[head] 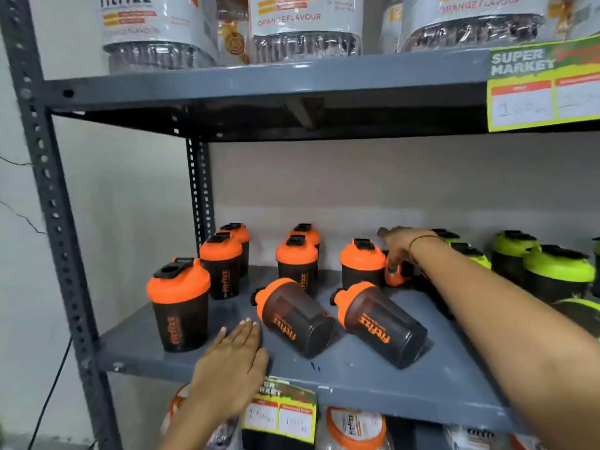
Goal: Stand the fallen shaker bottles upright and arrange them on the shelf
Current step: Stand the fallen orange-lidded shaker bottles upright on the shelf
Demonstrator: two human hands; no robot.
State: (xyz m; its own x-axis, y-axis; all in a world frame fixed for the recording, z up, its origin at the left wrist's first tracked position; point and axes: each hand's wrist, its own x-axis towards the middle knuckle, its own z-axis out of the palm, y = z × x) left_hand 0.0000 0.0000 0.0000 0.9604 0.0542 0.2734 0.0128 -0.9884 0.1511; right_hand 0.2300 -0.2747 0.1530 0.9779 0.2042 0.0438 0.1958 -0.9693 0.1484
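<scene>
Two black shaker bottles with orange lids lie on their sides on the grey shelf [373, 381]: one fallen bottle [293, 316] in the middle, another fallen bottle [381, 323] just right of it. Several orange-lidded shakers stand upright behind them, such as the front left shaker [178, 303]. My left hand [232, 365] lies flat and open on the shelf's front edge, just left of the middle fallen bottle. My right hand [397, 246] reaches deep into the shelf and grips a third tipped orange-lidded bottle [394, 276], mostly hidden behind an upright one.
Green-lidded shakers [552, 271] stand at the right of the shelf. Large tubs [305, 24] fill the shelf above. A price tag [542, 92] hangs from the upper shelf edge, another tag [281, 414] from the lower one. A slotted steel post [48, 206] is at left.
</scene>
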